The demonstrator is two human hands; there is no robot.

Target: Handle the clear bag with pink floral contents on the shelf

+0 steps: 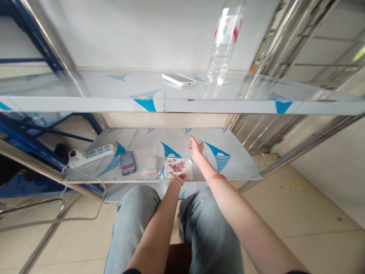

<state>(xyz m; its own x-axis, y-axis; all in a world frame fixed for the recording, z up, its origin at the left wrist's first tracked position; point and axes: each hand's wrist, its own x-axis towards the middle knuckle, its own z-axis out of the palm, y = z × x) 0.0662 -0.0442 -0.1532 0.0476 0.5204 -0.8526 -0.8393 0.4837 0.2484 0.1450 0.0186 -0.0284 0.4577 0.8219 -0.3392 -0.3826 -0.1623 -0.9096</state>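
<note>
A shallow white tray [186, 173] holds several small pink-and-white dotted pieces [177, 166] and lies near the front edge of the lower shelf. My left hand [181, 177], with a bracelet at the wrist, is closed at the tray's near edge; its fingertips are partly hidden. Beyond the tray, my right hand [197, 147] is raised over the shelf, fingers bent together around a small see-through piece of plastic [188, 144]. Just left of the tray lies a clear plastic packet [150, 166] with something pale pink along its lower edge.
A blurred-out dark item [128, 163] and a white power strip [95, 154] with a trailing cable are to the left on the lower shelf [239, 171]. Overhead, the upper shelf [108, 103] carries a white phone [179, 80] and a water bottle [224, 45]. Metal posts flank both sides.
</note>
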